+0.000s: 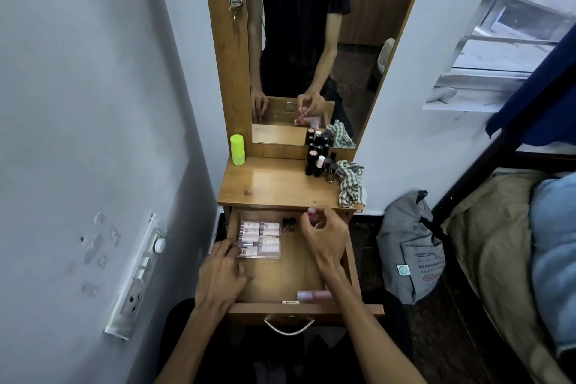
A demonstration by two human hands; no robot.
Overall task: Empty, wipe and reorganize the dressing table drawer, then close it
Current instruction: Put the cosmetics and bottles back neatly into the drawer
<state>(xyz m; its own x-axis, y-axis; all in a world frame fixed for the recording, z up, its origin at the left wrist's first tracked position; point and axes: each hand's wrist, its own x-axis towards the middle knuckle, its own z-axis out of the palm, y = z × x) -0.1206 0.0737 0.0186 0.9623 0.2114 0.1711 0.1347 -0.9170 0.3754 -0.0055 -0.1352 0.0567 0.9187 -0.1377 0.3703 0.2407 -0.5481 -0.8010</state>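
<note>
Head view: dressing table drawer (350,262) pulled open, both hands inside.

Drawer, wooden, with a metal handle (288,327) on its front. At its back left corner lies a clear tray of pale pink tubes (259,239); just behind the tray, at the back edge, two small dark bottles (289,223). Along the front edge, toward the right corner, a pink tube (314,295) lies on its side. Left hand (222,274): fingers curled at the tray's near left corner, touching it; a grip cannot be told. Right hand (324,235): raised over the back right of the drawer, fingertips pinching a small pink bottle (311,213). Table top (274,184): green can (237,150) at the back left corner; cluster of dark cosmetic bottles (321,164) at the back right; checked cloth (352,182) bunched on the right edge.
</note>
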